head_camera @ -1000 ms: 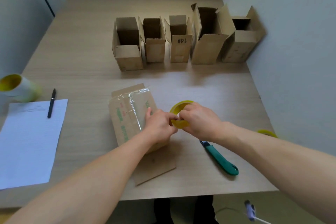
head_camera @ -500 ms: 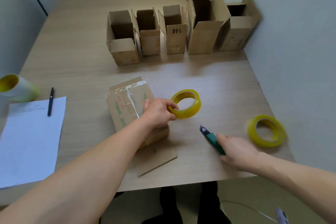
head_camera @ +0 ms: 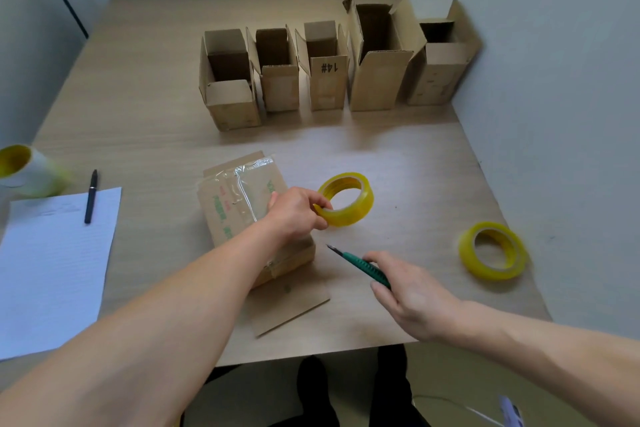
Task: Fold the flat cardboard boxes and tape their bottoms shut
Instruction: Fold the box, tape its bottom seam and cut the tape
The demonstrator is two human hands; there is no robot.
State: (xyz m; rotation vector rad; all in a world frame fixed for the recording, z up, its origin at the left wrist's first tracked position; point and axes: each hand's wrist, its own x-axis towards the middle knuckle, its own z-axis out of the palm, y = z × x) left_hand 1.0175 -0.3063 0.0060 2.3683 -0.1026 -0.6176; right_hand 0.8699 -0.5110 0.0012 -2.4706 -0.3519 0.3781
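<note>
A cardboard box (head_camera: 235,204) lies on the table in front of me, its bottom facing up with clear tape across the seam. My left hand (head_camera: 294,211) rests on the box and pinches the near rim of a yellow tape roll (head_camera: 348,199) standing just right of it. My right hand (head_camera: 408,291) grips a green utility knife (head_camera: 360,265), lifted off the table, its blade pointing up-left toward the box.
Several folded open boxes (head_camera: 332,66) stand in a row at the back. A second yellow tape roll (head_camera: 493,255) lies near the right wall. A paper sheet (head_camera: 52,263) with a pen (head_camera: 91,196) and another roll (head_camera: 24,170) sit at the left. The table edge (head_camera: 311,355) is close.
My right hand let go of the tape roll, dropped to the green knife and picked it up. My left hand kept its hold on the roll.
</note>
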